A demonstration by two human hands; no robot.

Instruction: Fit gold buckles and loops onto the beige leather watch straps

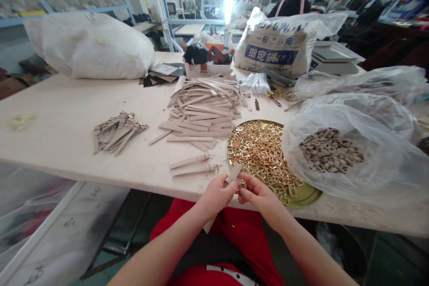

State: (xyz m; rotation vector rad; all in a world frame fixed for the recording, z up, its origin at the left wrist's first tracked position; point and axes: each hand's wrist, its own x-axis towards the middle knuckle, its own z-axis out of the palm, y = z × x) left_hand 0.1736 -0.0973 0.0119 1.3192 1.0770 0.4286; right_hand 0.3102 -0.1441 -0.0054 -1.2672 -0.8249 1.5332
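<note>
Close to the table's front edge, my left hand (218, 193) is closed on a beige strap (235, 170); one end sticks up above the fingers and the other hangs below the hand. A small gold buckle (241, 184) sits on the strap, pinched by the fingers of my right hand (257, 192). Just behind my hands lie two straps with buckles (196, 170). Right of them is a round brass-coloured tray (310, 195) heaped with gold buckles (259, 147). A clear plastic bag (378, 161) beside the tray holds small beige loops (330, 151).
A pile of loose straps (204, 107) covers the table's middle, with a bundle of buckled straps (119, 133) to its left. Large white sacks (90, 47), a printed bag (273, 49) and a scale (337, 56) stand behind. Farther off is another person (291, 6).
</note>
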